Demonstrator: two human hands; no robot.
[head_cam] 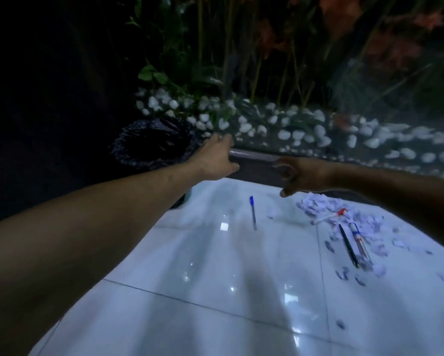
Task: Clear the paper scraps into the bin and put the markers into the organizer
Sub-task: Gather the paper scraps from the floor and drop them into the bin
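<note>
White torn paper scraps (344, 219) litter the glossy tiled floor (215, 291) among pens; left hand (215, 160) reaches open-fingered beside the black-bagged bin (151, 142), right hand (297, 176) loosely curled, holding nothing visible.

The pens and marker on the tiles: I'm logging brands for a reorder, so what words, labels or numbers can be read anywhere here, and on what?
No text can be read in this view.
Blue-capped pen: no print visible.
Red-and-white marker: too blurred to show any label.
Black pen: plain as far as visible.
Clear pen beside it: markings too small to read.
Paper scraps: no legible writing.
Bin liner: nothing printed shows.
</note>
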